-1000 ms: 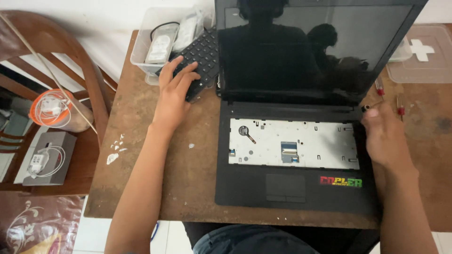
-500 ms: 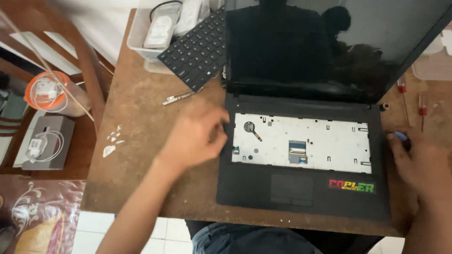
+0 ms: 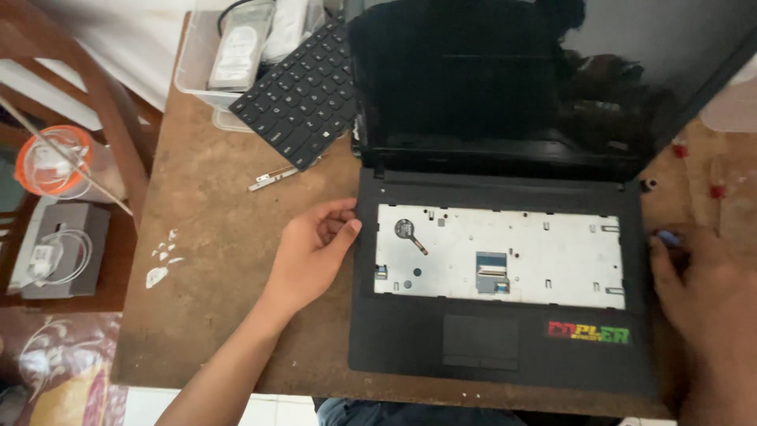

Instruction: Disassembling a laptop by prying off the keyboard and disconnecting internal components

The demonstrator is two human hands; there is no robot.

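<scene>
— Where are we standing with the laptop?

— It is lying open on the wooden table, keyboard bay bare. Our left hand is resting at its left edge, fingers loosely curled, gripping nothing. Our right hand is pinching a small blue-tipped tool beside the right edge.

— We are risking the exposed ribbon connector; a careless slip could be tearing it.

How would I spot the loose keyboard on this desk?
Start at the open laptop, whose keyboard bay is bare white metal. Just beyond its back left corner, the black keyboard leans tilted against a clear plastic tray: the only thing there with rows of keys.
</scene>
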